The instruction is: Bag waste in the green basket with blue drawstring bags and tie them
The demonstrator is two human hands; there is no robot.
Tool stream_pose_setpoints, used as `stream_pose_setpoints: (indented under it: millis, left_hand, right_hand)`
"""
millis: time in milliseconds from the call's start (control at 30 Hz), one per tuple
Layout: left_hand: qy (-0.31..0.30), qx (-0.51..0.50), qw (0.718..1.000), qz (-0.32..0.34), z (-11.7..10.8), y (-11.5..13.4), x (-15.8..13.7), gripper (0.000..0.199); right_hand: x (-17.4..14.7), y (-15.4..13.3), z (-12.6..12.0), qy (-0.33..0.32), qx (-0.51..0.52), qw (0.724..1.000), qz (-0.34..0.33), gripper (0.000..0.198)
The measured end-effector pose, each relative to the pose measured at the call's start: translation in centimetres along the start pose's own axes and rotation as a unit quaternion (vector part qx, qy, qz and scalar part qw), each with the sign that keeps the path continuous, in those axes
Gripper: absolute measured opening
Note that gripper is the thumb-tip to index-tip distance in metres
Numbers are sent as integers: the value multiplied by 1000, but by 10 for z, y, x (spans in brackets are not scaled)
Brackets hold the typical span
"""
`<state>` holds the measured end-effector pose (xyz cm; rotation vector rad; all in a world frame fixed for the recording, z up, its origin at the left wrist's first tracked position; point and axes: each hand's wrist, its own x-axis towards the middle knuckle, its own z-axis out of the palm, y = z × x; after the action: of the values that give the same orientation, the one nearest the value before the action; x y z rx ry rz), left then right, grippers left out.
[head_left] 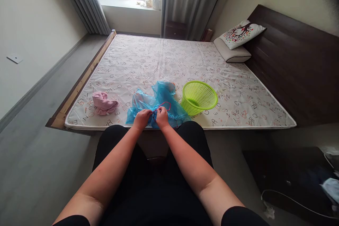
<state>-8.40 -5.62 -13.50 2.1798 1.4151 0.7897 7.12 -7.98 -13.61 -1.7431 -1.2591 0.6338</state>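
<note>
A crumpled blue plastic bag (165, 93) lies at the near edge of the mattress. A thin red drawstring (170, 106) loops up from it beside my fingers. My left hand (142, 119) is closed in a pinch at the gathered part of the bag. Close by, almost touching it, my right hand (162, 117) pinches the red string where it meets the bag. The exact grip of the fingertips is too small to make out. Just right of the bag stands a lime-green plastic basket (200, 95), tilted slightly. A pink cloth (104, 103) lies bunched to the left.
The patterned mattress (148, 56) rests in a wooden bed frame (87, 74) with a dark headboard (291, 49). A tree-print pillow (239, 35) leans on another at the far right. Low at the right, a dark surface (286, 180) holds a white cable (293, 197).
</note>
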Motion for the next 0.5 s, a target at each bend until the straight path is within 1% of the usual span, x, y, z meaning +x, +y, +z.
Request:
stream_pose_setpoints:
  millis: [67, 100, 133, 200, 267, 300, 333, 400, 433, 500]
  left_hand:
    - [5, -7, 1000, -7, 1, 0, -1, 15]
    - [10, -9, 1000, -11, 1, -1, -2, 14]
    - [16, -13, 1000, -15, 0, -1, -2, 14]
    - [30, -25, 999, -24, -2, -3, -3, 12]
    - [41, -39, 998, -30, -5, -4, -3, 10]
    - [45, -46, 997, -32, -6, -4, -3, 9]
    - [47, -53, 997, -34, -7, -4, -3, 9]
    - [46, -62, 996, -34, -8, -2, -3, 8]
    - [44, -66, 996, -34, -9, -1, -2, 8]
    - [39, -67, 996, -31, -9, 3, -2, 8]
  right_hand:
    - [-3, -2, 0, 6, -3, 1000, 1, 10]
    - [-5, -5, -2, 6, -5, 1000, -9, 9]
    - [-7, -8, -6, 4, -12, 999, -31, 9]
    - [-9, -14, -13, -14, -42, 994, -100, 14]
    - [-9, -20, -21, -55, -86, 981, -164, 20]
    - [-8, -22, -24, -79, -105, 976, -175, 20]
    - [-7, -23, -26, -101, -116, 973, -169, 19]
    - [-4, -22, -28, -127, -118, 976, -131, 16]
    - [-2, -20, -28, -127, -102, 981, -106, 15]
    - [2, -17, -27, -106, -29, 993, -41, 11]
